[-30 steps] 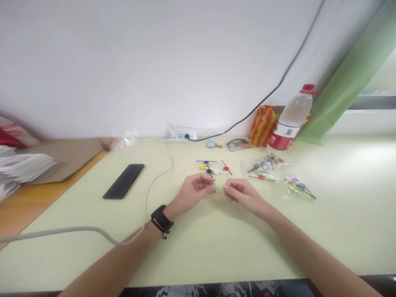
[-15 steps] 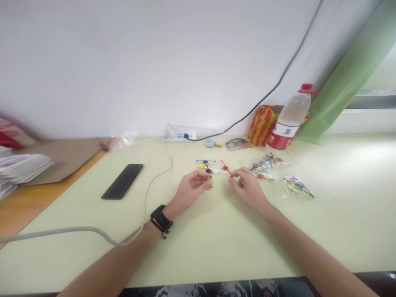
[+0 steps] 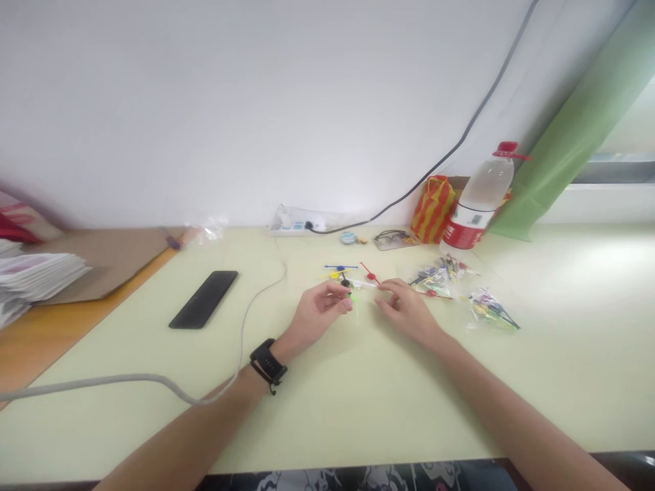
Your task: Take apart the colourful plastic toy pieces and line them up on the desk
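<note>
My left hand (image 3: 322,307), with a black watch (image 3: 268,361) at its wrist, is closed in a pinch at a small green plastic spinner arrow (image 3: 354,298). The fingers partly hide it. My right hand (image 3: 406,310) has thumb and index finger apart. Its index fingertip is at the lower end of a red spinner arrow (image 3: 371,276); whether they touch I cannot tell. Between and beyond the hands lie a blue spinner arrow (image 3: 340,268), a yellow one (image 3: 335,275), a black one (image 3: 345,282) and a white one (image 3: 364,284), close together.
Clear bags of coloured spinner pieces (image 3: 437,279) lie right of my right hand. Behind stand a water bottle (image 3: 478,198), a striped bag (image 3: 434,208) and a power strip (image 3: 294,224). A phone (image 3: 203,300) and a grey cable (image 3: 243,327) lie to the left.
The red spinner arrow has shifted slightly left and away from me. My right thumb and index finger have parted. My left hand keeps its pinch.
</note>
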Demonstrator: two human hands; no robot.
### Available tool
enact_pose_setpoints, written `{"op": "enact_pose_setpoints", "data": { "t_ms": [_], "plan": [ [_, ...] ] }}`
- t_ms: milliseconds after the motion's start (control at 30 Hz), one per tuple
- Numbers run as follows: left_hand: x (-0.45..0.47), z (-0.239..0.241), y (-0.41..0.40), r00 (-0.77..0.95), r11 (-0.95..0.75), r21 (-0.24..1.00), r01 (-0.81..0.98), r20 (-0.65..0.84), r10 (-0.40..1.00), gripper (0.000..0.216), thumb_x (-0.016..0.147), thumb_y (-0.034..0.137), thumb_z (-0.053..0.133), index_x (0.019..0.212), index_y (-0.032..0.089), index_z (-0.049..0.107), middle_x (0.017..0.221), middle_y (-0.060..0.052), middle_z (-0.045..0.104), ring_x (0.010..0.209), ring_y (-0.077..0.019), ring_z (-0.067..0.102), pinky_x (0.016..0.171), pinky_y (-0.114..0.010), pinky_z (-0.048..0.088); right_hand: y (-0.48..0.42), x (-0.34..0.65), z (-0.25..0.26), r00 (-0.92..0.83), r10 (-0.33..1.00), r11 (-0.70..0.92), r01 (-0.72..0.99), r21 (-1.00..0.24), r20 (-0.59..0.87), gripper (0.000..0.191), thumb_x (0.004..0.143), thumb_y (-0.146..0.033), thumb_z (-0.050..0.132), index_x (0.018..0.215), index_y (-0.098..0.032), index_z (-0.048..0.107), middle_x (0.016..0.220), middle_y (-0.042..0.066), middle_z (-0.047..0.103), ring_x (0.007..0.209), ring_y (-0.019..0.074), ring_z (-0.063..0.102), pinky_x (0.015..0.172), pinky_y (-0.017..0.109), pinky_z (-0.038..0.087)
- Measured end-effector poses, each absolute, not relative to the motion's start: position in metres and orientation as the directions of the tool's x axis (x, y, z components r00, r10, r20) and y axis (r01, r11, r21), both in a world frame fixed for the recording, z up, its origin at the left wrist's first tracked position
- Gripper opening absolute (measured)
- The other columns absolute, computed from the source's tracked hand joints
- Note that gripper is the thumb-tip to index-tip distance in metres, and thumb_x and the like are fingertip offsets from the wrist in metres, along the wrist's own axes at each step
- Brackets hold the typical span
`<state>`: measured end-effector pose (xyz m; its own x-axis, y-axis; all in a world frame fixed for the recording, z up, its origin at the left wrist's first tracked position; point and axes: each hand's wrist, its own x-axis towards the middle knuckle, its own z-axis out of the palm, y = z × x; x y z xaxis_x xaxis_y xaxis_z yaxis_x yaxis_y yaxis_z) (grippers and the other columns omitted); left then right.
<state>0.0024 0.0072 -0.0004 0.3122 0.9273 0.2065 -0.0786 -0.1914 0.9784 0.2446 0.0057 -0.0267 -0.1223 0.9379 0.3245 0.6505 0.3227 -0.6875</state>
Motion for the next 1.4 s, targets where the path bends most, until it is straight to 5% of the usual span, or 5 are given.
{"op": "enact_pose_setpoints", "data": {
  "t_ms": [267, 733, 1400],
  "plan": [
    [0.000, -0.004, 0.011, 0.305, -0.197, 0.978, -0.075, 0.210, 0.929, 0.028, 0.083, 0.035, 0.083, 0.101, 0.016, 0.071, 0.097, -0.007, 0.072, 0.088, -0.0179, 0.071, 0.082, -0.033, 0.061, 0.020, 0.245, -0.026, 0.035, 0.980, 0.156, 0.478, -0.865, 0.196, 0.025, 0.090, -0.047, 0.060, 0.093, -0.022, 0.059, 0.081, 0.002, 0.067, 0.056, 0.0155, 0.058, 0.053, 0.029, 0.044],
    [0.000, 0.002, 0.012, 0.240, -0.155, 0.983, -0.102, 0.175, 0.955, 0.033, 0.080, 0.038, 0.085, 0.101, 0.016, 0.071, 0.088, -0.005, 0.072, 0.077, -0.0165, 0.070, 0.077, -0.033, 0.059, 0.082, 0.229, -0.026, 0.089, 0.965, 0.176, 0.480, -0.859, 0.248, 0.028, 0.082, -0.045, 0.069, 0.071, -0.020, 0.065, 0.071, 0.006, 0.074, 0.062, 0.0186, 0.064, 0.058, 0.028, 0.046],
    [0.000, 0.006, 0.010, 0.231, -0.152, 0.986, -0.075, 0.165, 0.959, 0.030, 0.081, 0.037, 0.084, 0.099, 0.016, 0.072, 0.088, -0.005, 0.071, 0.077, -0.0166, 0.070, 0.075, -0.032, 0.058, 0.075, 0.235, -0.034, 0.114, 0.959, 0.169, 0.508, -0.845, 0.261, 0.019, 0.080, -0.036, 0.070, 0.076, -0.018, 0.074, 0.074, 0.009, 0.078, 0.065, 0.0213, 0.070, 0.058, 0.029, 0.051]
  ]
}}
